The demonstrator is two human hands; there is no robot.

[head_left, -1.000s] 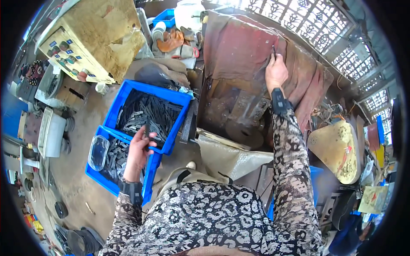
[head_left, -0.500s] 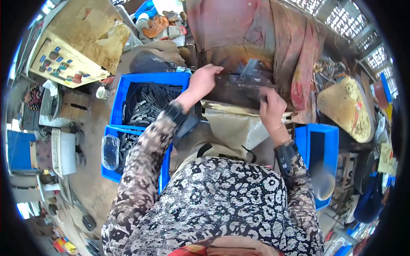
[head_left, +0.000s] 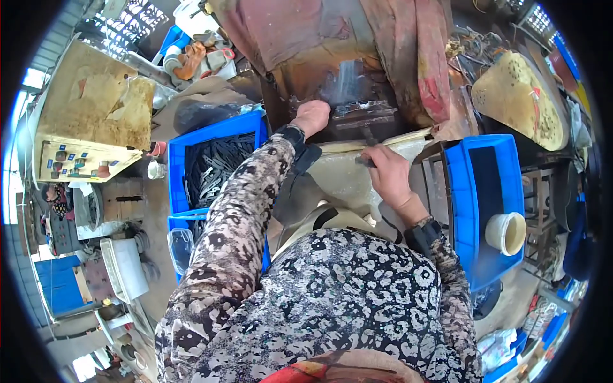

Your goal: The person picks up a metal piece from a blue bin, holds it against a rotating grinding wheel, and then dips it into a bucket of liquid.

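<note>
My left hand (head_left: 312, 117) is closed at the left side of a dark, rust-stained machine opening (head_left: 300, 80); whatever its fingers hold, if anything, is hidden. My right hand (head_left: 389, 173) is closed around a short dark handle (head_left: 366, 161), nearer to me and lower than the left. Just beyond the right hand lies a dark metal fixture (head_left: 365, 119) with a stem pointing toward that hand. Behind the fixture, a bluish-white streak, perhaps spray or a shiny surface, shows inside the opening. A pale sheet (head_left: 345, 175) hangs from the machine's front edge.
At left, a blue bin (head_left: 262, 131) holds many thin dark metal strips (head_left: 220, 163); a second blue bin with a clear plastic tub (head_left: 180, 250) adjoins it. At right stand a blue bin (head_left: 520, 172) and a cream cup (head_left: 506, 233). Stained cloths (head_left: 431, 76) drape over the machine.
The view has turned. My right hand has drawn back toward me, away from the opening, and the dark handle now shows in it. My left hand stays near the machine's left side, fingers more curled.
</note>
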